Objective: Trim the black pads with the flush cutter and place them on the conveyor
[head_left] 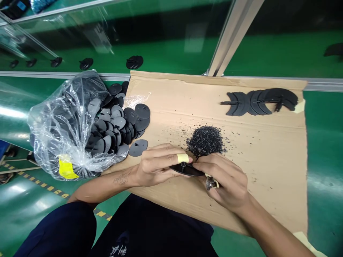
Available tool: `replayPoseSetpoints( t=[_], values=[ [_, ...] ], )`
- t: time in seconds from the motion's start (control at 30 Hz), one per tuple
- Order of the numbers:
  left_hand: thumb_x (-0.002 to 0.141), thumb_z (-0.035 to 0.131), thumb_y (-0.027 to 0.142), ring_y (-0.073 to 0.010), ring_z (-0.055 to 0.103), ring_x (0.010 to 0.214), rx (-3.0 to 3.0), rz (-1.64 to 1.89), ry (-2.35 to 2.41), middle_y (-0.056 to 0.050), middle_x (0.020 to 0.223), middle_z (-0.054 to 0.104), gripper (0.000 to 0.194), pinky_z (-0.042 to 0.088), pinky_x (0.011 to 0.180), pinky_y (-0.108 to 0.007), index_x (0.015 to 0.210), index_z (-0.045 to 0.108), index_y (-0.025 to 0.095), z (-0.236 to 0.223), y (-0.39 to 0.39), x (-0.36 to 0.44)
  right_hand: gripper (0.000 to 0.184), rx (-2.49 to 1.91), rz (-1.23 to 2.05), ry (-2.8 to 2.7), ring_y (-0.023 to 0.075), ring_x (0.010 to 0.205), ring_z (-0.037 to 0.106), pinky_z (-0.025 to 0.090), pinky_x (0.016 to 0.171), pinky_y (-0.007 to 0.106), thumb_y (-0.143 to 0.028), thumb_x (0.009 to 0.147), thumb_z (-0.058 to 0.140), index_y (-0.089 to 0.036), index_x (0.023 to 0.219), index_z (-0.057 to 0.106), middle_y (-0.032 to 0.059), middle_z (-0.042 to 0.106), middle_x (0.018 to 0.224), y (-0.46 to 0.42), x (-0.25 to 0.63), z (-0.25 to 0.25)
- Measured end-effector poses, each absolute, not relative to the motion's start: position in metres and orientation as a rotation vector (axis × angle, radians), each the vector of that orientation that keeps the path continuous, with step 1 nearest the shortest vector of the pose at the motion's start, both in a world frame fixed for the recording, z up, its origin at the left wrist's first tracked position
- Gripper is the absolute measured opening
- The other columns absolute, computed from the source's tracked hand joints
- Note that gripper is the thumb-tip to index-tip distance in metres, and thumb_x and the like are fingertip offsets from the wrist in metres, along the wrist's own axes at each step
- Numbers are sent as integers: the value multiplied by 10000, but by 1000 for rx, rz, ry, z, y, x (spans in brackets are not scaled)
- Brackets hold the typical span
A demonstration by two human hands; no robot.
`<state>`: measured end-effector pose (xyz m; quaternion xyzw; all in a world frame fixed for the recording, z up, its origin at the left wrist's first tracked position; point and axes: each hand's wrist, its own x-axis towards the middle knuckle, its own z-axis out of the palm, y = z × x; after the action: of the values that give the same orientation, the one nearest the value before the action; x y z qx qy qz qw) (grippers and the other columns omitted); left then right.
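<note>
My left hand pinches a black plastic disc held edge-on over a cardboard sheet; its index fingertip is wrapped in yellow tape. My right hand is closed round a small metal-tipped tool and its fingers press against the disc's right edge. Just beyond the hands lies a heap of black shavings.
A clear plastic bag spills several black discs at the left. A row of overlapped black parts lies at the far right of the cardboard. More discs ride the green conveyor behind an aluminium rail.
</note>
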<state>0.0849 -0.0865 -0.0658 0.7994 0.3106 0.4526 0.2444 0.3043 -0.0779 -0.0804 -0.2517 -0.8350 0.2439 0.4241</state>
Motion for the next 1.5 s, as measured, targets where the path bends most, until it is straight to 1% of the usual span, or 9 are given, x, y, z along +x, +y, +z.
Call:
replayPoseSetpoints(
  t=[0.13,0.43,0.53,0.6,0.7,0.83,1.0,1.27,1.5],
  values=[
    [938,662,150,-167,733,939,2178,1199,803,-116,1026,770,263,615,821,-307,1200,673,133,-67,-85,85,256,-599,599,-2099,189,751,660,521,624,321,-7,899,485,-160,1064,605,91,692,861,-76,303,-78],
    [878,748,181,-158,723,865,2185,1258,803,-110,930,765,256,611,790,-270,1117,705,100,-67,-86,85,252,-567,623,-2063,194,763,662,526,632,332,6,888,517,-150,1062,613,101,688,866,-78,303,-82],
    [923,701,264,-188,714,986,2107,1173,804,-143,1030,749,294,606,885,-315,1164,690,97,-67,-85,86,243,-598,618,-2042,193,771,666,536,642,332,-9,897,537,-169,1062,616,88,691,877,-78,304,-80],
    [970,630,258,-198,704,1054,2049,1075,805,-152,1100,738,296,600,914,-329,1226,667,114,-68,-85,86,231,-626,642,-2021,187,783,669,546,651,321,-19,903,570,-179,1063,616,77,685,886,-77,304,-76],
    [951,659,225,-165,726,936,2010,1047,863,-111,1038,757,295,599,809,-262,1234,666,144,-69,-84,82,207,-703,717,-1990,183,814,662,550,667,305,-64,903,644,-178,1070,603,78,667,919,-72,307,-67],
    [883,753,244,-144,690,768,2075,1095,947,-76,862,759,244,559,707,-248,1093,710,129,-71,-82,79,182,-884,609,-2031,176,784,631,528,673,303,-71,911,630,-177,1053,588,67,649,892,-64,313,-64],
    [887,746,219,-135,656,797,2116,1112,872,-74,901,748,236,538,745,-278,1105,709,137,-73,-81,81,80,-875,360,-2343,196,740,616,481,647,328,-117,949,550,-162,998,595,85,685,858,-63,315,-75],
    [893,742,216,-142,661,822,2137,1116,836,-80,922,744,269,537,758,-295,1150,693,153,-77,-83,81,122,-852,250,-2446,195,699,583,429,620,324,-132,968,494,-150,922,607,75,674,805,-65,315,-75],
    [899,734,215,-137,643,792,2126,1118,812,-82,895,742,203,531,734,-289,1086,712,138,-78,-84,82,165,-893,199,-2495,168,624,510,391,596,293,-70,928,491,-161,855,607,35,628,710,-68,314,-76]
  ],
)
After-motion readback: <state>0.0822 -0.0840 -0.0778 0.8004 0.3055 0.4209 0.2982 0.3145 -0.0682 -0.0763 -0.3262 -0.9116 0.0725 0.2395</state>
